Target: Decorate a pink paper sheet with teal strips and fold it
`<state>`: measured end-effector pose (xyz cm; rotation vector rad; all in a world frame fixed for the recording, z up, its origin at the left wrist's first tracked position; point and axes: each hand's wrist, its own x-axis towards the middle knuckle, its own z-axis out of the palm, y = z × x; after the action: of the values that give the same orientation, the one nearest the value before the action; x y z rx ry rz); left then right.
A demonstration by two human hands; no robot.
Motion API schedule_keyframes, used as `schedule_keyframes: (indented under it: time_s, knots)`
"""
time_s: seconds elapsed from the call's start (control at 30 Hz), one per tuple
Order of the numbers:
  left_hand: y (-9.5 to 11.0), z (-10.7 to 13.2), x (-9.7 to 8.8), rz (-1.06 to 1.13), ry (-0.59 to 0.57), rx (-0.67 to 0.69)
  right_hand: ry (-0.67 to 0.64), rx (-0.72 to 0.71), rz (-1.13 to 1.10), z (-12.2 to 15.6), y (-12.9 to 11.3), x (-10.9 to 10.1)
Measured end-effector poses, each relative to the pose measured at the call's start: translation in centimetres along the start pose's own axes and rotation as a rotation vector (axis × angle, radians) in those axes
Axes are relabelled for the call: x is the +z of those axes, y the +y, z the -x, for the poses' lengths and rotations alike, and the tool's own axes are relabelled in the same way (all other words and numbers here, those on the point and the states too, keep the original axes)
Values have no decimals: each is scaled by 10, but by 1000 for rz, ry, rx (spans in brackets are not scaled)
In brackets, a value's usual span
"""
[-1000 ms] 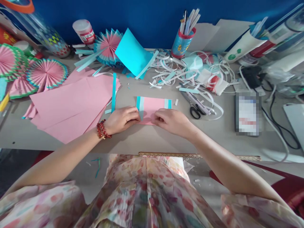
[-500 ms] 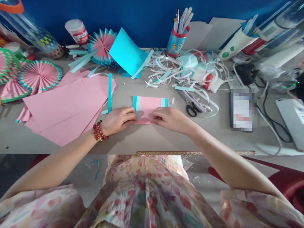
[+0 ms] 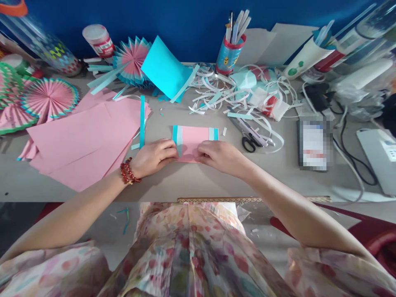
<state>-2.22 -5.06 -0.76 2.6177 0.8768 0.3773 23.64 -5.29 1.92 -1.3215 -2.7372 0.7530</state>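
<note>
A small pink paper sheet (image 3: pixel 195 138) with teal and pale blue strips along its left and right edges lies on the grey table (image 3: pixel 192 181) in front of me. My left hand (image 3: pixel 154 156), with a red bead bracelet on the wrist, pinches the sheet's near left edge with curled fingers. My right hand (image 3: pixel 220 156) pinches the near edge toward the middle, fingers closed on the paper. The near part of the sheet is hidden under both hands.
Large pink sheets (image 3: pixel 83 142) and a teal strip (image 3: pixel 142 121) lie to the left, folded paper fans (image 3: pixel 48 97) beyond. Scissors (image 3: pixel 249 134) and curled paper offcuts (image 3: pixel 222 93) lie right of centre. A pen cup (image 3: pixel 228 53), teal sheet (image 3: pixel 165 70), phone (image 3: pixel 314 142) and cables are further off.
Both hands stay pinched on the pink sheet's near edge. Only my view has shifted slightly, so the table contents sit a little further left.
</note>
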Motion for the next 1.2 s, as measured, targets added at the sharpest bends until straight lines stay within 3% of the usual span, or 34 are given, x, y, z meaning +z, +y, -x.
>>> schedule_keyframes:
  time_s: [0.5, 0.73, 0.9, 1.0, 1.2]
  knots:
    - [5, 2, 2, -168, 14, 86, 34, 70, 269, 7, -6, 8]
    - [15, -3, 3, -237, 26, 205, 64, 18, 121, 3, 3, 5]
    - [20, -10, -2, -286, -55, 235, 36, -53, 27, 16, 12, -4]
    - [21, -10, -1, -295, -107, 263, 55, -31, 4, 27, 19, -7]
    - [19, -6, 7, -310, -78, 317, 43, 22, -35, 37, 25, -9]
